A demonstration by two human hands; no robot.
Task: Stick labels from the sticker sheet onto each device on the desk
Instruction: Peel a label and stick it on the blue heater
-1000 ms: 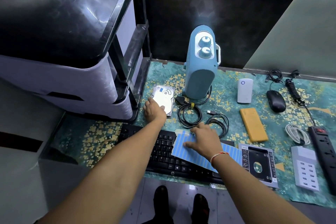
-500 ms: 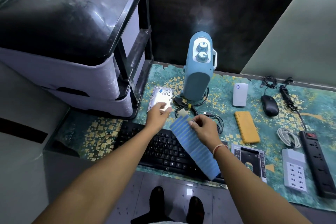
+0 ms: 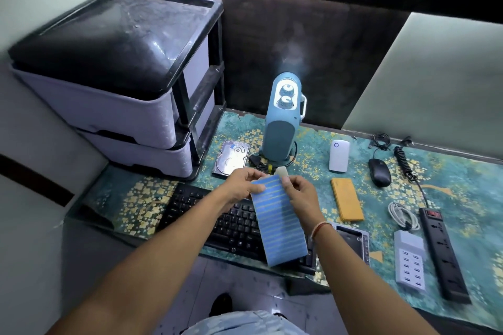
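A blue striped sticker sheet (image 3: 277,220) hangs in the air above the black keyboard (image 3: 217,223). My left hand (image 3: 241,182) pinches its top left corner and my right hand (image 3: 300,192) grips its top right edge. A hard drive (image 3: 231,159) lies just beyond my hands, with a small blue label near its top. Behind it stands a light blue heater (image 3: 283,122) with two knobs. To the right lie a white device (image 3: 339,155), a black mouse (image 3: 379,172), a yellow power bank (image 3: 347,202), a drive caddy (image 3: 353,245), a white USB hub (image 3: 411,260) and a black power strip (image 3: 442,253).
A grey drawer unit (image 3: 117,90) with a black top fills the desk's back left. Coiled cables (image 3: 402,216) lie by the power strip, and more cable sits at the heater's base. The patterned teal mat (image 3: 462,187) covers the desk. A dark wall rises behind.
My left hand left the hard drive and took the sheet's top corner. My right hand lifted the sheet off the keyboard, so it now hangs upright between both hands. The camera view shifted back.
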